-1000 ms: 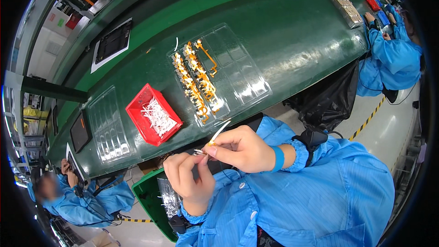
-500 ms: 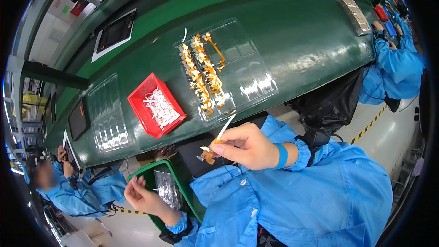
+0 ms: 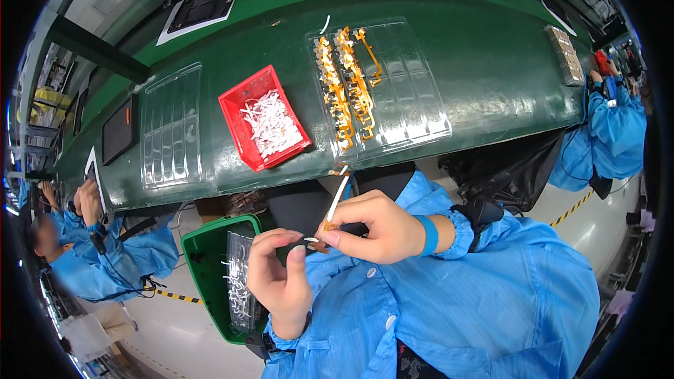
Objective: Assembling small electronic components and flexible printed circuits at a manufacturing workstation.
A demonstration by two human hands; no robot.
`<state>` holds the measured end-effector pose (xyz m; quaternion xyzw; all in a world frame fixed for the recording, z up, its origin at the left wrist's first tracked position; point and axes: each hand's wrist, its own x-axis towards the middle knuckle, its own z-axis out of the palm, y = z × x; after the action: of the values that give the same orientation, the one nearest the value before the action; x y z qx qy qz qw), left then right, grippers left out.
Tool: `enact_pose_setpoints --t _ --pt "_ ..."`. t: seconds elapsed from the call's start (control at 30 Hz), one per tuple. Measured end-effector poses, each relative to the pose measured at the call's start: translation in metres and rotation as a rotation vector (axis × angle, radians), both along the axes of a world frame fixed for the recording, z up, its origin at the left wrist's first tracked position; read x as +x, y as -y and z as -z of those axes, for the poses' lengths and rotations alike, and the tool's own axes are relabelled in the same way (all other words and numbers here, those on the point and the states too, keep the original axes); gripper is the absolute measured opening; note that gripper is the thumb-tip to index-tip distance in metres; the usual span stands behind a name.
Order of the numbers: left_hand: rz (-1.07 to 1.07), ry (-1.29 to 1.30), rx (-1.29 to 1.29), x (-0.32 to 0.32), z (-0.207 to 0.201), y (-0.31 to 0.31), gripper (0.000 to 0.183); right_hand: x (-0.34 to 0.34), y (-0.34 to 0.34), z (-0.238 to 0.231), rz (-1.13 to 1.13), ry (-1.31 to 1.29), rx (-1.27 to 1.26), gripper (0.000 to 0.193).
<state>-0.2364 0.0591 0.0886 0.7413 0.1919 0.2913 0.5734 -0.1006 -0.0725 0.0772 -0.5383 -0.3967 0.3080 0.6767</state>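
Above my lap, my right hand (image 3: 375, 228) pinches a small orange flex cable (image 3: 321, 246) between thumb and fingers. A white strip (image 3: 338, 200) stands up from this grip toward the table edge. My left hand (image 3: 281, 277) has come to the cable's left end, its thumb and forefinger closed at the small pale tip there. The fingers partly hide the cable. On the green table ahead, a clear plastic tray (image 3: 414, 105) holds two rows of orange flex cables (image 3: 334, 91), with a single cable (image 3: 370, 56) beside them.
A red bin (image 3: 241, 130) of white strips stands left of the tray. Farther left lie another clear tray (image 3: 172, 133) and a dark panel (image 3: 120, 130). Below the table edge is a green bin (image 3: 200, 260) with plastic waste. Co-workers in blue (image 3: 126, 260) sit on both sides.
My left hand has moved right and up from over the green bin to the flex cable in my right hand. The view has shifted, while the right hand keeps its hold.
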Motion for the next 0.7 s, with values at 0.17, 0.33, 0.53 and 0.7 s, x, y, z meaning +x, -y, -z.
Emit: enact_pose_setpoints --t 0.17,0.33,0.53,0.7 --pt "0.117 0.034 -0.205 0.0019 -0.0001 0.0030 0.013 -0.0027 0.0012 -0.0001 -0.008 0.080 -0.029 0.012" --pt "0.105 0.007 -0.208 0.0077 0.0024 0.0032 0.012 -0.0021 0.0033 -0.0032 0.008 0.066 -0.028 0.011" --pt "0.125 -0.009 -0.139 0.0090 0.0036 0.0037 0.011 -0.0007 0.0068 -0.0004 0.004 0.115 -0.043 0.011" --pt "0.098 0.017 -0.209 0.0074 0.0037 0.0067 0.010 -0.0028 0.0054 0.0014 0.015 0.120 -0.025 0.011"
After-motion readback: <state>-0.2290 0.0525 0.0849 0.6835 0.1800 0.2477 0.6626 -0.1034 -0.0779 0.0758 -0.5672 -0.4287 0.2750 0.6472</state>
